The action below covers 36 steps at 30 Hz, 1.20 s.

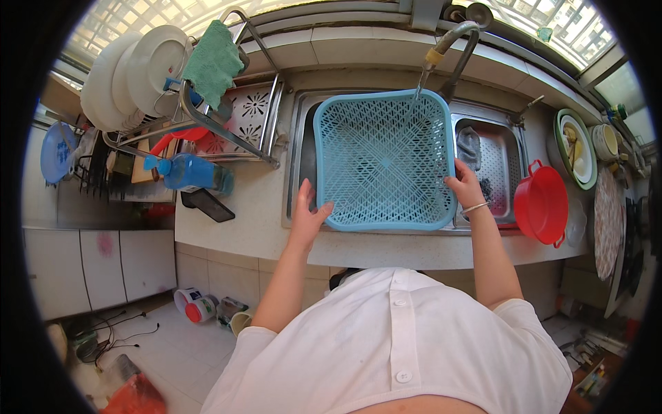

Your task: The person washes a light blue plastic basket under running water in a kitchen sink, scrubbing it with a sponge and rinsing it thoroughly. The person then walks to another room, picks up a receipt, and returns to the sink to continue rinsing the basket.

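A light-blue plastic basket with a lattice bottom sits over the larger basin of a steel sink, its inside turned up towards me. Water runs from the faucet onto its far right part. My right hand, with a bangle at the wrist, grips the right rim, thumb on the inner side. At the front left corner my left hand is spread, fingers apart from the wall. Its thumb overlaps the rim; whether it presses there is unclear.
Right of the basket, the smaller basin holds a grey cloth. A red colander-like bowl leans by its edge. At left stand a metal dish rack with white plates, a green cloth, a blue bottle and a black phone-like object.
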Motion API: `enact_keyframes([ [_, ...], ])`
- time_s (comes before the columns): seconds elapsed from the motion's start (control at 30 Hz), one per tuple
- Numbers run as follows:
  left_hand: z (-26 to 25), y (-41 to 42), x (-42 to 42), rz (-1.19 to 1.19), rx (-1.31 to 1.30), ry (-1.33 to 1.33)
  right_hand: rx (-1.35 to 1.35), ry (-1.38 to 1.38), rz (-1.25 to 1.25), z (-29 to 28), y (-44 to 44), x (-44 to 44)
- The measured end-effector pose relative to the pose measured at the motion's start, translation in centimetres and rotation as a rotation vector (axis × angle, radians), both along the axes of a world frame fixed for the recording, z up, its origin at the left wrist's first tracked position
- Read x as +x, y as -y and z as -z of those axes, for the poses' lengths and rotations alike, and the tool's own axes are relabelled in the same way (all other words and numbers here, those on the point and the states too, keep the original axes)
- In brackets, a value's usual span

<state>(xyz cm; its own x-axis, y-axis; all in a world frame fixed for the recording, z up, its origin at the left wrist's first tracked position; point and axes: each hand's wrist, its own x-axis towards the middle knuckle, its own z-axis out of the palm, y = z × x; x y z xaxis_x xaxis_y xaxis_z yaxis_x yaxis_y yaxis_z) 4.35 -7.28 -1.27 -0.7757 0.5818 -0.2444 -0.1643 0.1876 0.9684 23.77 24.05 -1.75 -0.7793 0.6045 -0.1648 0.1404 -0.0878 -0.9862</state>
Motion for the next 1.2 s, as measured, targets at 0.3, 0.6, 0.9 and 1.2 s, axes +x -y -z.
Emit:
enact_keyframes([
  [0.3, 2.0, -3.1, -0.8, -0.197, -0.025, 0.283, 0.195, -0.040, -0.170, -6.7, -2.1, -6.0],
  [0.6, -2.5, 0.8, -3.4, -0.071, -0.340, 0.127, -0.030, 0.066, -0.057, -2.7, -6.4, -14.3],
  [0.9, -1.8, 1.2, -3.8, 0.102, -0.294, 0.202, -0.044, 0.164, -0.108, -3.1, -9.7, -14.1],
  [1.2, -2.2, -0.4, -2.7, 0.181, -0.250, 0.226, -0.163, 0.243, -0.149, -4.5, -5.5, -4.5],
])
